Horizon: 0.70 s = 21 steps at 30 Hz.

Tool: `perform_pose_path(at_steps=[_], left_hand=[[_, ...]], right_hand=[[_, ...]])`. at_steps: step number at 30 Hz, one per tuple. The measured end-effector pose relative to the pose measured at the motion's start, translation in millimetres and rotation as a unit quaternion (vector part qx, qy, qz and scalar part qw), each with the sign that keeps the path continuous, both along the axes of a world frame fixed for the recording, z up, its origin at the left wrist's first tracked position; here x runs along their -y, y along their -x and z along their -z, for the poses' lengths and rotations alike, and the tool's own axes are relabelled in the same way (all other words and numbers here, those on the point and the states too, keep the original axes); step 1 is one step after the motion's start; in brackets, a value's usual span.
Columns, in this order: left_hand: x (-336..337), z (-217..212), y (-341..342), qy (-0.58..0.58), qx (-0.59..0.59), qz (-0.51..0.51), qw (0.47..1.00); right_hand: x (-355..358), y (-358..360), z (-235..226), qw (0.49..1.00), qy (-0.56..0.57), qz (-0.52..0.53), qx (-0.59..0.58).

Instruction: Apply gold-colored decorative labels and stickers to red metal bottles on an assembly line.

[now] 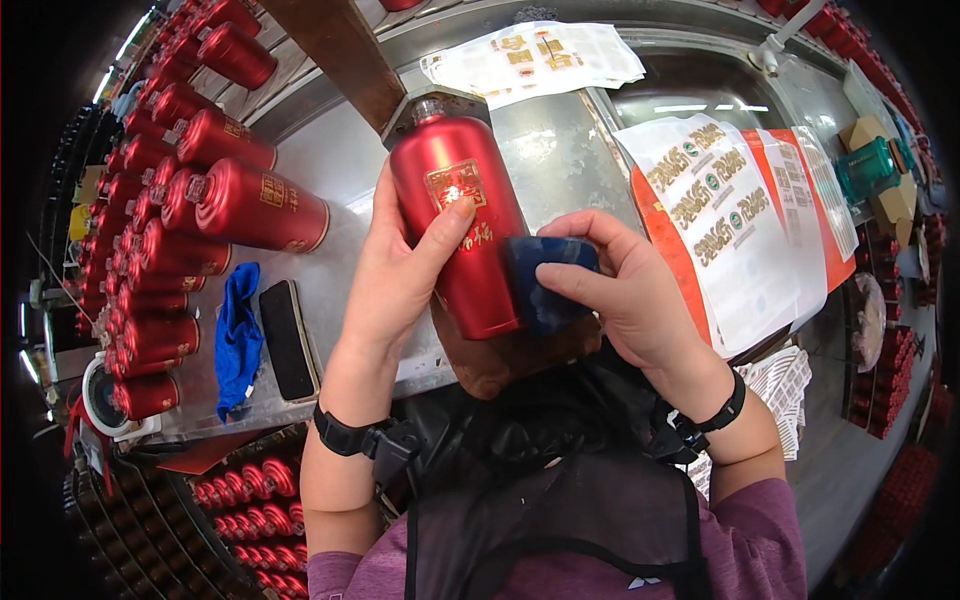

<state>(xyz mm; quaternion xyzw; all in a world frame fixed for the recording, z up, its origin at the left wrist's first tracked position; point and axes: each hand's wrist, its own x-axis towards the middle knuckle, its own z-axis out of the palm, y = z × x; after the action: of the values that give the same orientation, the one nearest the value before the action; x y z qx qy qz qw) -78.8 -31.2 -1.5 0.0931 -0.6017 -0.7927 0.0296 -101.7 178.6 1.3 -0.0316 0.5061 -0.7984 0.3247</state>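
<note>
A shiny red bottle (450, 270) with a gold emblem and gold lettering lies tilted in front of me, its clear-topped neck pointing away. My left hand (385, 265) is wrapped around its left side, the thumb lying across the front by the emblem. Pinched between the thumb and fingers of my right hand (630, 285) is a dark blue flat pad (540, 300), its left edge against the lower right side of the bottle. Under the bottle's base is a brown support (490, 370). A grey angular holder (395, 125) sits around the neck end.
Several red bottles (265, 210) crowd the left side. Closer in lie a bright blue cloth (237, 335) and a black phone (288, 340). White sheets of gold transfers (725, 215) rest on an orange-red sheet (655, 225) at right. Another transfer sheet (590, 75) lies at the back.
</note>
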Motion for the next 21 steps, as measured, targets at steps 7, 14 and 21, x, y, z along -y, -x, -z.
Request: perform_pose_path(at_steps=[7, 14, 21], left_hand=[[-6, -1, -1, 0.035, -0.011, -0.002, 0.999], [-5, 2, -2, 0.036, -0.003, -0.009, 0.999], [-7, 2, -1, 0.035, -0.008, -0.011, 0.999]], right_hand=[[5, -2, -2, 0.999, -0.014, -0.031, 0.014], [7, -1, -1, 0.999, -0.005, -0.032, 0.006], [11, -2, 0, 1.000, -0.008, -0.012, -0.016]])
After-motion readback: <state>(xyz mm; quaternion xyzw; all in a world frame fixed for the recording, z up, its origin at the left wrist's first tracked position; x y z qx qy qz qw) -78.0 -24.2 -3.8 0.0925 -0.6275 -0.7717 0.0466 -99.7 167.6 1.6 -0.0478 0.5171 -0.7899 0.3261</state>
